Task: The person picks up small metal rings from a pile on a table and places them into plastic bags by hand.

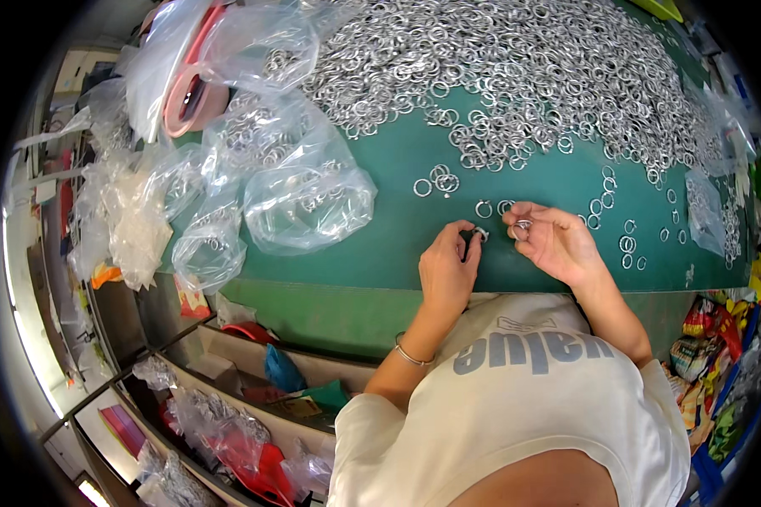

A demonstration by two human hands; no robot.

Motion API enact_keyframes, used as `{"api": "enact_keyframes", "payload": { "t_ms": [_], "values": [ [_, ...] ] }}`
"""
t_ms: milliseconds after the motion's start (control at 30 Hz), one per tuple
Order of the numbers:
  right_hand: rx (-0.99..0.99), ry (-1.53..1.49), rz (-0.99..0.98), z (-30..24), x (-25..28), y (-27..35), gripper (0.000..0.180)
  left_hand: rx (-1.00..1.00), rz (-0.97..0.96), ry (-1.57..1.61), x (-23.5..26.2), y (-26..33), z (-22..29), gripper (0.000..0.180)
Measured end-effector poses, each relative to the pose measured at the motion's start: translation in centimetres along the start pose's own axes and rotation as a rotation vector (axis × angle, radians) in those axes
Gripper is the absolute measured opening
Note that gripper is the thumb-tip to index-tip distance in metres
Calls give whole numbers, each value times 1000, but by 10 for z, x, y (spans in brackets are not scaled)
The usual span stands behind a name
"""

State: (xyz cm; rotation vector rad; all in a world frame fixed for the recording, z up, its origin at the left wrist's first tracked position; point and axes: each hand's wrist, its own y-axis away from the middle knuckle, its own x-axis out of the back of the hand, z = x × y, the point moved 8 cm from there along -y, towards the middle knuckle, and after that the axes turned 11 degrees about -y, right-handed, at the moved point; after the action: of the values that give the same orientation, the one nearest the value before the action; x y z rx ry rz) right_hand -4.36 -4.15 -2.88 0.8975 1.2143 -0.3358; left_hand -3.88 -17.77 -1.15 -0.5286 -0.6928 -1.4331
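Silvery metal rings (499, 72), glossy and round, heap densely across the upper middle and upper right of the frame; the right hand (560, 243), at centre right, pinches one ring (522, 226) in its fingertips; the left hand (450, 269), just left of it, closes thumb and forefinger on a small silvery piece (481, 233), its exact shape too small to tell; smooth green tabletop (389, 262) lies bare left of the hands, its front edge running close below them; loose rings (442, 179) dot the surface just above; filmy, crumpled clear bags (311, 215) crowd the left side, beside a pink round object (196, 101) at upper left; open drawers (207, 338) fill the lower left; shiny coloured packets (708, 338) bunch at lower right.
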Motion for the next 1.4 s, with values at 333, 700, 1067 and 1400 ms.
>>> {"api": "enact_keyframes", "payload": {
  "t_ms": [333, 700, 1067, 1400],
  "values": [
    [-17, 657, -124, 97, -94, -142, 51, 471, 2, 890, 17, 27, -47, 9],
    [1047, 1989, -137, 8, -101, -43, 20, 126, 78, 192, 44, 5, -41, 20],
    [1161, 2104, 3, -37, -89, -20, 7, -73, 145, -215, 31, -43, -18, 10],
    [1075, 2213, 176, -39, -74, 14, 23, 23, 114, -111, 32, -28, -17, 15]
  ]
}}
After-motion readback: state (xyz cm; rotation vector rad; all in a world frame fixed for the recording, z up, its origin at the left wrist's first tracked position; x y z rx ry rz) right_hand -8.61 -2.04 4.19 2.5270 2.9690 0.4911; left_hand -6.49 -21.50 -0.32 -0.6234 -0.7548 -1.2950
